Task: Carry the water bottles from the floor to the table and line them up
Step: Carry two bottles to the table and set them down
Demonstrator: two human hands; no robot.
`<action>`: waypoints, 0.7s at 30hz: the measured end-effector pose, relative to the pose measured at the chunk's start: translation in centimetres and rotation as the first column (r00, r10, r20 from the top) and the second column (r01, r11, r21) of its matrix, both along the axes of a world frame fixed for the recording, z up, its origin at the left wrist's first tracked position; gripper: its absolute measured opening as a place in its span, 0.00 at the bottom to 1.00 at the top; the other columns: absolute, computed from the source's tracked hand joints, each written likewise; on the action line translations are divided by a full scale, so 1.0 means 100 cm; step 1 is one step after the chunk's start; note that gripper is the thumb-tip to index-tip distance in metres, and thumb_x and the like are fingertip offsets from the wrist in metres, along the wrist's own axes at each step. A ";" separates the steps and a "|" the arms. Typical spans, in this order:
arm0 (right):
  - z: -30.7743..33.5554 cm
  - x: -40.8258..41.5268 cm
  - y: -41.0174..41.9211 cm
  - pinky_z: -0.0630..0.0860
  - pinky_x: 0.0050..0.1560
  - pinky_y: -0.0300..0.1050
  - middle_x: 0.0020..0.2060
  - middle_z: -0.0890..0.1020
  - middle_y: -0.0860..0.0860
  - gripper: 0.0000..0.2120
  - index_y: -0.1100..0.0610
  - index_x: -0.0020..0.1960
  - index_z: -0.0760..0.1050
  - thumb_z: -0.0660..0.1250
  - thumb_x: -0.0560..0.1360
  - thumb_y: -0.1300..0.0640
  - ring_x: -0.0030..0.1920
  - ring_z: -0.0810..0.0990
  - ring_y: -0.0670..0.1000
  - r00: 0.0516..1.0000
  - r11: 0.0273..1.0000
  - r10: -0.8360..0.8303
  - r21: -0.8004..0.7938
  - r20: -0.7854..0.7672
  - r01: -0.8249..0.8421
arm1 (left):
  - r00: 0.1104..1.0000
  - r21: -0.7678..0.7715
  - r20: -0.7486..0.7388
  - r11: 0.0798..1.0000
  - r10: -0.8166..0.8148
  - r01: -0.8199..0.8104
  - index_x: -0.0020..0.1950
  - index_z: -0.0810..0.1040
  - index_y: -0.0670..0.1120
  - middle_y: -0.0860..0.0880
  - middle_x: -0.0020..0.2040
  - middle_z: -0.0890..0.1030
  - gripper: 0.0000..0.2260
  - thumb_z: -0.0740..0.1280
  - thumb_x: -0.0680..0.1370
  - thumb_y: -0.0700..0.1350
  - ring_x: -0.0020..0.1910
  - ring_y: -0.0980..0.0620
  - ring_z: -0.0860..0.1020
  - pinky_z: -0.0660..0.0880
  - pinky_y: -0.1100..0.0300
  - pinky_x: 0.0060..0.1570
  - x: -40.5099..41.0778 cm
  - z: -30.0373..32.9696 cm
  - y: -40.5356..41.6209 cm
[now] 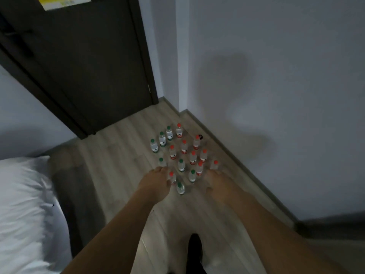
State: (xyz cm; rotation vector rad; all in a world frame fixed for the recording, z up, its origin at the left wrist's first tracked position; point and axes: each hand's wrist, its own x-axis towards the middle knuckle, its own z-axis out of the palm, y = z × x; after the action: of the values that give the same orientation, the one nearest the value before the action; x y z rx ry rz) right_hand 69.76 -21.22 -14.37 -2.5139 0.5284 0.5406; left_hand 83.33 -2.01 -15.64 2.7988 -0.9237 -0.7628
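Several small clear water bottles stand upright in a cluster on the wooden floor (122, 155) near the wall corner, some with red caps (184, 146) and some with green caps (162, 139). Both my arms reach down to the near edge of the cluster. My left hand (155, 181) has its fingers stretched toward a green-capped bottle (162, 162), with a red-capped bottle (172, 177) beside its thumb. My right hand (217, 183) has its fingertips just under a red-capped bottle (214, 165). Neither hand visibly grips anything. The table is out of view.
A dark door (88, 66) stands behind the bottles at the left. Grey walls (276, 95) meet in a corner to the right. A bed with white bedding (25, 204) lies at the lower left. A small dark round object (200, 137) lies by the skirting.
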 end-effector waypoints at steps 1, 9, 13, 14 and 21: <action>-0.009 0.014 -0.008 0.70 0.64 0.49 0.69 0.70 0.54 0.24 0.56 0.71 0.65 0.65 0.77 0.54 0.66 0.71 0.56 1.000 1.000 0.004 0.002 -0.014 -0.004 | 1.000 0.009 -0.005 1.000 0.009 -0.009 0.77 0.61 0.45 0.45 0.74 0.67 0.25 0.59 0.82 0.52 0.70 0.44 0.68 0.67 0.52 0.66 0.013 -0.009 -0.006; -0.180 0.135 -0.075 0.68 0.66 0.47 0.71 0.69 0.54 0.27 0.57 0.73 0.63 0.64 0.76 0.56 0.68 0.69 0.56 0.996 0.999 -0.011 0.032 -0.083 0.014 | 0.999 0.042 -0.051 0.999 -0.008 0.010 0.74 0.66 0.47 0.46 0.70 0.72 0.22 0.59 0.81 0.52 0.65 0.45 0.73 0.69 0.53 0.63 0.121 -0.170 -0.079; -0.328 0.187 -0.100 0.68 0.66 0.48 0.72 0.67 0.53 0.28 0.57 0.74 0.61 0.64 0.76 0.57 0.69 0.69 0.56 0.996 1.000 -0.012 0.015 -0.093 0.014 | 0.992 0.058 -0.100 0.995 -0.075 0.081 0.71 0.68 0.48 0.47 0.66 0.74 0.20 0.59 0.81 0.52 0.61 0.46 0.74 0.70 0.53 0.59 0.155 -0.326 -0.113; -0.367 0.197 -0.105 0.68 0.66 0.49 0.73 0.65 0.53 0.29 0.56 0.75 0.60 0.64 0.76 0.58 0.69 0.68 0.57 0.995 1.000 -0.008 0.005 -0.100 0.008 | 0.991 0.064 -0.107 0.994 -0.086 0.093 0.72 0.67 0.48 0.47 0.67 0.73 0.21 0.59 0.81 0.52 0.62 0.46 0.74 0.71 0.53 0.58 0.159 -0.367 -0.119; -0.587 0.225 -0.120 0.69 0.67 0.54 0.72 0.64 0.55 0.31 0.51 0.78 0.54 0.64 0.78 0.54 0.68 0.68 0.58 0.982 0.999 -0.051 -0.020 -0.183 0.049 | 0.977 0.210 -0.113 0.957 -0.180 0.200 0.75 0.58 0.49 0.45 0.69 0.71 0.31 0.62 0.78 0.62 0.61 0.44 0.75 0.73 0.51 0.52 0.157 -0.589 -0.125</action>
State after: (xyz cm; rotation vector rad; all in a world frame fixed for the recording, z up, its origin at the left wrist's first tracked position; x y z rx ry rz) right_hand 92.30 -33.24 -73.05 -2.4712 0.6644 0.7565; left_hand 98.98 -14.54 -74.56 2.8563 -1.1721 -1.0747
